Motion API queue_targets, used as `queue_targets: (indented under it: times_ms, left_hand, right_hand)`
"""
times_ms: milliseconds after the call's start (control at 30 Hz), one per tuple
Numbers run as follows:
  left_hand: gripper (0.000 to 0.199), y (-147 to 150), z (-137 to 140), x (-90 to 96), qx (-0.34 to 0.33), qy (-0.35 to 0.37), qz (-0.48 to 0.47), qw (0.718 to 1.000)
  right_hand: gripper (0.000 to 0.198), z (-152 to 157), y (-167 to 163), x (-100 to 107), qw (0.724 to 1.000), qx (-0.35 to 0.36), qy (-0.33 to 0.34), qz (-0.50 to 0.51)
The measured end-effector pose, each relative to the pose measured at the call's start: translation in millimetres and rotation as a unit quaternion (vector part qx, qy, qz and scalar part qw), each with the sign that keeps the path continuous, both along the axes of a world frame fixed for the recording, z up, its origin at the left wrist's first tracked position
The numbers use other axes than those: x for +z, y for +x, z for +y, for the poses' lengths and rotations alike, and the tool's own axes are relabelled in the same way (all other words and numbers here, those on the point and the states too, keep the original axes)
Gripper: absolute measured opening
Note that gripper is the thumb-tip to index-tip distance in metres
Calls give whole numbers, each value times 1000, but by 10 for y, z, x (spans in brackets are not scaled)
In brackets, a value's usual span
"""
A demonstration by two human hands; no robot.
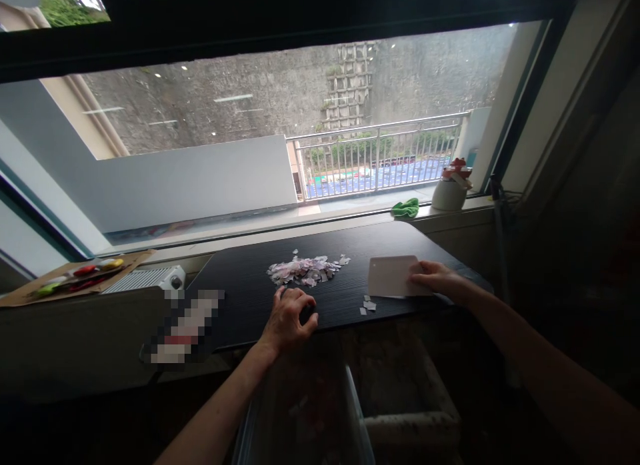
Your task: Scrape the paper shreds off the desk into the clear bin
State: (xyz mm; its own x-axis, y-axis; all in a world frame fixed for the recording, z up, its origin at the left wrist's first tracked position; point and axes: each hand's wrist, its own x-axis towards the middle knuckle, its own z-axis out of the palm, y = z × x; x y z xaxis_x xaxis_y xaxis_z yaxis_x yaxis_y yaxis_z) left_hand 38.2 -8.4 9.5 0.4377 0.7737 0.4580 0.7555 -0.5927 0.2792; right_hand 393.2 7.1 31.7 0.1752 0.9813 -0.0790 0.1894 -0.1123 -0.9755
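My right hand (440,280) grips the right edge of a flat white plastic scraper (391,276), thumb on top. The scraper has rounded corners and is held over the right part of the dark table (400,242). Several small paper scraps (369,306) lie just below its left corner. At the table's middle is a loose heap of torn paper pieces (305,270), white with pinkish tints. My left hand (291,318) is at the near edge of this heap, fingers curved and apart from the thumb, with nothing visible in it.
Below the table's front edge stands a clear plastic bin (357,412), its inside dim. A pale frame-like object (415,422) is beside it. A green cloth (406,208) and a white pot with a red top (450,188) rest on the windowsill. Cardboard (135,260) lies at left.
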Motion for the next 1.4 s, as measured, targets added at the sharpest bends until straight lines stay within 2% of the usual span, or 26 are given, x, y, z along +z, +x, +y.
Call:
queue_targets:
  times_ms: [167, 633, 1000, 1233, 1400]
  left_hand:
    - [12, 0, -3, 6, 3, -3, 3, 1000]
    - [14, -5, 8, -11, 3, -3, 11, 1000]
    - [13, 1, 2, -4, 4, -2, 5, 1000]
    - [14, 2, 3, -4, 3, -1, 5, 1000]
    - [14, 4, 1, 5, 4, -5, 5, 1000]
  right_hand:
    - [15, -43, -89, 10, 999, 43, -18, 20]
    - [21, -193, -66, 74, 994, 64, -74, 41]
    - [27, -216, -61, 66, 991, 104, -61, 57]
    - [17, -32, -124, -59, 1000, 10, -6, 14]
    - [19, -39, -161, -43, 998, 55, -21, 25]
